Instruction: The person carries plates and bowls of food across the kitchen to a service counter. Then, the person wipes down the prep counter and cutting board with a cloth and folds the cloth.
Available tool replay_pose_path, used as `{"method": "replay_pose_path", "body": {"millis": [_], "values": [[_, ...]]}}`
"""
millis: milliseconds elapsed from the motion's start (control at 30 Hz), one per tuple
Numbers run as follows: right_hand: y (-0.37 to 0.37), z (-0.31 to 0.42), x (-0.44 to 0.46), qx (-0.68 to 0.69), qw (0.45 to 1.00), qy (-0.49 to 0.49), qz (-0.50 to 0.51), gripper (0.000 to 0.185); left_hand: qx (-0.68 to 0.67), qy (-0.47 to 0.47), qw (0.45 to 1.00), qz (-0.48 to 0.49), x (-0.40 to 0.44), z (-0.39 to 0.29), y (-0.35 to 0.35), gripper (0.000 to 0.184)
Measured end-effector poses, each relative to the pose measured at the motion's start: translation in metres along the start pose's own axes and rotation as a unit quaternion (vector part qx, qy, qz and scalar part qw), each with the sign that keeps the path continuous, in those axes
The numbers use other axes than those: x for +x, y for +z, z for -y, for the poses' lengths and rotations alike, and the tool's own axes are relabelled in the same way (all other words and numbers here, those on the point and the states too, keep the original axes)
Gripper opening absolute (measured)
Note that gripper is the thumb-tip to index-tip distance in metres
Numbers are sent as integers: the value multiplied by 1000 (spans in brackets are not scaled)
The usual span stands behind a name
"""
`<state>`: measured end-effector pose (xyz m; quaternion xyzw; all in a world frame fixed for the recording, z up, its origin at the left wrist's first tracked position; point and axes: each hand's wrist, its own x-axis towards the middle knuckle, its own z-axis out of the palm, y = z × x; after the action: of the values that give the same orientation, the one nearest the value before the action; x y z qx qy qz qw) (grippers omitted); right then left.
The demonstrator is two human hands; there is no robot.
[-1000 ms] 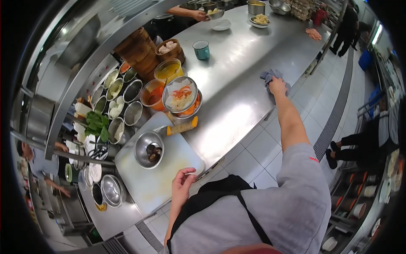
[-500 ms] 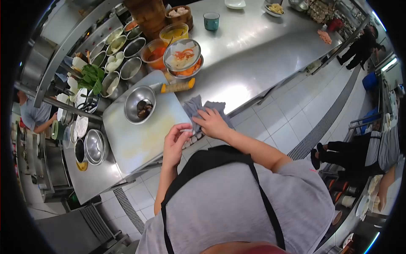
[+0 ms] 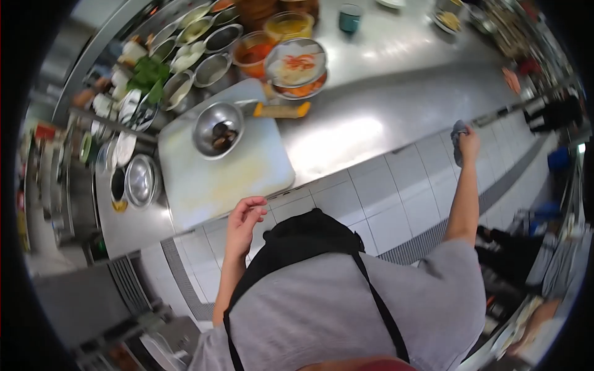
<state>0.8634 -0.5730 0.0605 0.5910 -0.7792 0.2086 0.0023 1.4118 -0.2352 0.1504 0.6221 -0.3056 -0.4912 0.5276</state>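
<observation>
My right hand (image 3: pixel 470 147) is stretched far out to the right, closed on a bunched grey cloth (image 3: pixel 458 142) at the counter's front edge. Near the front edge of the white cutting board (image 3: pixel 247 176), my left hand (image 3: pixel 245 224) hangs in the air with loosely bent fingers and nothing visible in it. A steel bowl (image 3: pixel 209 137) with dark pieces (image 3: pixel 224 136) inside stands on the board. Beside it lies a knife with a wrapped, yellow-ended handle (image 3: pixel 281 110), its blade partly hidden by the bowl.
Steel containers (image 3: pixel 212 70) of ingredients line the back left, with leafy greens (image 3: pixel 148 77). Behind the knife stand an orange tub (image 3: pixel 252 52) and a plate of orange shreds (image 3: pixel 296 62). A green cup (image 3: pixel 350 18) is farther back. Co-workers (image 3: pixel 520 256) stand on the right.
My right hand has lifted the grey cloth from beside the board and carried it far right. My left hand has drawn slightly back toward me. The view has shifted.
</observation>
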Motion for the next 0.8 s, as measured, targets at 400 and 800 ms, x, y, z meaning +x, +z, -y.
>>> {"method": "replay_pose_path", "body": {"millis": [400, 800], "values": [[46, 316, -194, -21, 888, -434, 147, 42, 7, -58, 998, -15, 0, 13, -22, 21], [-95, 453, -345, 295, 638, -584, 407, 41, 113, 166, 979, -27, -43, -24, -111, 62]]}}
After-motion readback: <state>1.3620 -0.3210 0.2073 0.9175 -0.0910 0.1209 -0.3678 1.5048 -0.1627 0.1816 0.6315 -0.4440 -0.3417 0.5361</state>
